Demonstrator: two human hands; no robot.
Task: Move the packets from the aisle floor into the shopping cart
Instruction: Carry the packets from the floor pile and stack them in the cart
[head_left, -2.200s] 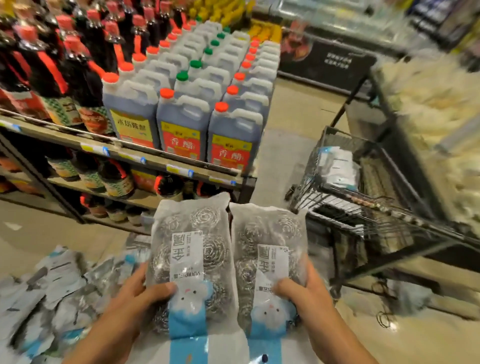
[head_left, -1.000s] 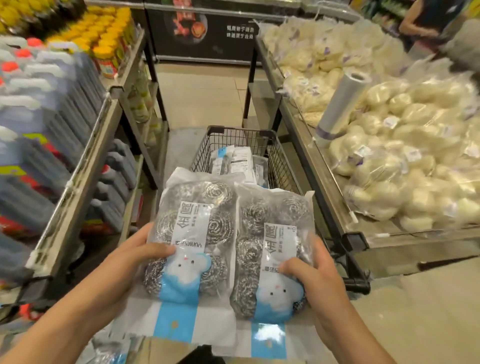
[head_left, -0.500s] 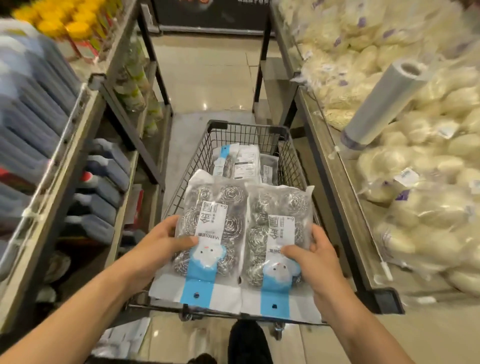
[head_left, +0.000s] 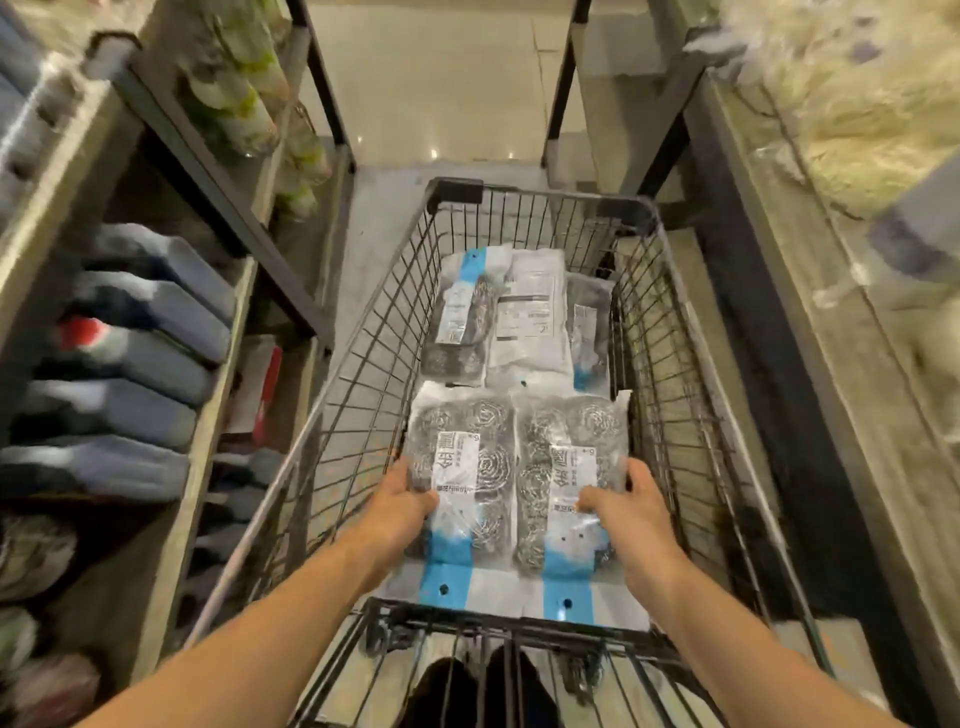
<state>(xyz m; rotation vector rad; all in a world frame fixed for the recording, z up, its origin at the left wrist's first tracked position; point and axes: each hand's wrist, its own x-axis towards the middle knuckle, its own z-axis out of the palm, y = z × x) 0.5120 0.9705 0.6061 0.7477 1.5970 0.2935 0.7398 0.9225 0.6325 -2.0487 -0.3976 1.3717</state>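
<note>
Two clear packets of steel scourers with blue-and-white card headers lie side by side low inside the black wire shopping cart (head_left: 540, 192), at its near end. My left hand (head_left: 400, 506) grips the left packet (head_left: 467, 457) at its left edge. The right packet (head_left: 566, 457) is held at its right edge by my right hand (head_left: 623, 512). Three similar packets (head_left: 519, 322) lie flat at the cart's far end. No packets on the floor are in view.
A shelf rack (head_left: 197, 364) with blue jugs and green bottles runs close along the cart's left side. A wooden display table (head_left: 810, 338) piled with pale bagged goods flanks the right. Tiled aisle floor (head_left: 436, 78) stretches ahead of the cart.
I turned from the floor pile to the cart, and both hands have carried the two packets forward and down into the cart's near end.
</note>
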